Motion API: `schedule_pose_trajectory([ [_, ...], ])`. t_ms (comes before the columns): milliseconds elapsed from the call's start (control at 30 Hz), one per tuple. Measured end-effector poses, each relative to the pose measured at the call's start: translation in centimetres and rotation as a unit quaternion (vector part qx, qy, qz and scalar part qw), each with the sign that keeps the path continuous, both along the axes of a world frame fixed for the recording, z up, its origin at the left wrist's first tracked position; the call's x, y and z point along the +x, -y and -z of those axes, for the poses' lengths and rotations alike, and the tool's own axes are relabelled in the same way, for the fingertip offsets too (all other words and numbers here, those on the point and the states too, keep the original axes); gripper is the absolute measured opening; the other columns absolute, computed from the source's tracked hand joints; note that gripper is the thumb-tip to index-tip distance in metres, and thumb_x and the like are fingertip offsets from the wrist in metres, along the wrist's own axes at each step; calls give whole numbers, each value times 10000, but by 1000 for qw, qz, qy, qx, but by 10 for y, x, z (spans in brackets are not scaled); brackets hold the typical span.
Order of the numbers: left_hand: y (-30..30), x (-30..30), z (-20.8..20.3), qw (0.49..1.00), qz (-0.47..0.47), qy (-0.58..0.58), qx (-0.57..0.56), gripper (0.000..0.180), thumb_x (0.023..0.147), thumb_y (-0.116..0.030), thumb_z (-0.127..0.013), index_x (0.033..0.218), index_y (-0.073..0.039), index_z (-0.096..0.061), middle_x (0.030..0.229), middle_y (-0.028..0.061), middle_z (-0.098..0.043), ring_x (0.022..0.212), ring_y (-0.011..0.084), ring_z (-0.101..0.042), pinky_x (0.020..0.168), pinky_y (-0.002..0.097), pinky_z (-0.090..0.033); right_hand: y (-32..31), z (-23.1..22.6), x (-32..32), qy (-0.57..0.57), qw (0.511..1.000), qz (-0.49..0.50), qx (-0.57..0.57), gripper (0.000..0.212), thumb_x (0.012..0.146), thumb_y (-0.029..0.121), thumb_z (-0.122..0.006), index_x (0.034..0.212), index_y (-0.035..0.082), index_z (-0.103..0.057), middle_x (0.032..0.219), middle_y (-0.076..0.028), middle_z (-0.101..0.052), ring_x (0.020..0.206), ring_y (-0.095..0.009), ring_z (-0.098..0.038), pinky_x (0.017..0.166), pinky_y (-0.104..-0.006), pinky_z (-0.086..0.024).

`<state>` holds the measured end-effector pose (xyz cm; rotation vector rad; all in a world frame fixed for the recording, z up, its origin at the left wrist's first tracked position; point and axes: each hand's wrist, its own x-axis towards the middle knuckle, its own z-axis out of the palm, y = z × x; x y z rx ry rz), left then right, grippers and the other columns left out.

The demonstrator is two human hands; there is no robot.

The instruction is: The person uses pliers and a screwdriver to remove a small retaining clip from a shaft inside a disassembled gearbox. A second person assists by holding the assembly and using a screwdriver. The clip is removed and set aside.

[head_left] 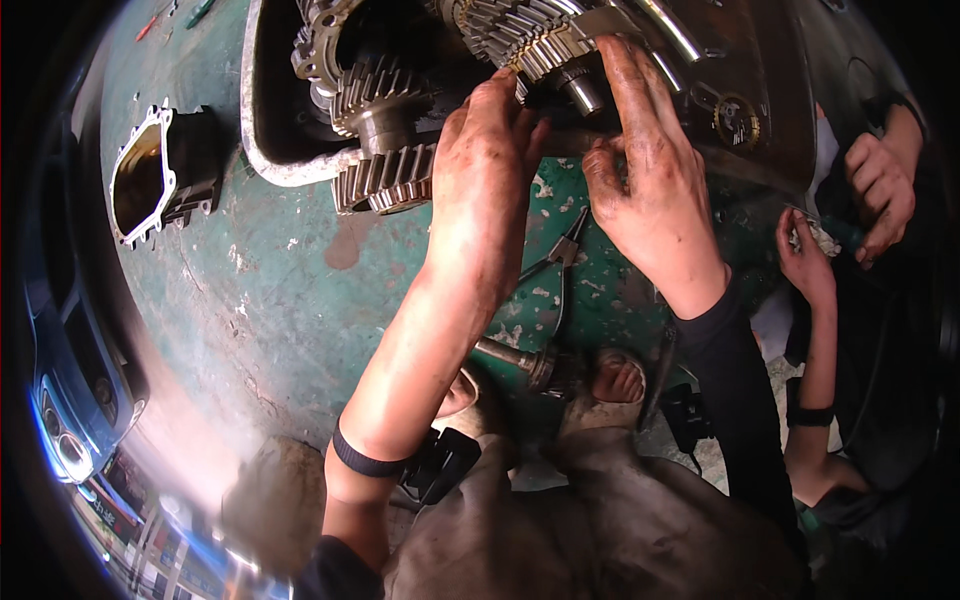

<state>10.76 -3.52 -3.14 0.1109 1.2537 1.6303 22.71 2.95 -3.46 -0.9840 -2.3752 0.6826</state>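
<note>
My left hand reaches over the rim of a metal tray, fingers bent against the teeth of a gear cluster; its palm side is hidden. My right hand is open, its fingers stretched along the right side of the cluster near a flat metal piece. Dark grease smears both hands. A short shaft end sticks out between them. Left of my left hand, a shaft with helical gears leans over the near rim.
Pliers and a geared shaft lie on the worn green surface near my feet. An open metal housing stands at left. A small gear ring sits in the tray's right part. Another person's hands are at right.
</note>
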Motion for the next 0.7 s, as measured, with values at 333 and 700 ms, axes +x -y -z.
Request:
schedule_pose_trajectory([
  [333, -20, -6, -4, 994, 12, 10, -104, 411, 994, -310, -542, 1145, 72, -530, 1079, 135, -598, 937, 193, -603, 867, 306, -517, -4, -3, 4, 11, 998, -13, -55, 804, 688, -68, -555, 1453, 90, -364, 1436, -195, -414, 1166, -378, -560, 819, -340, -536],
  [700, -21, -11, -15, 990, 67, -72, -100, 508, 931, -273, -645, 1212, 124, -499, 1112, 162, -604, 989, 209, -626, 880, 281, -502, -6, 0, 17, -62, 996, -14, -64, 670, 697, -104, -509, 1356, 11, -462, 1308, -169, -546, 1102, -310, -606, 865, -350, -520],
])
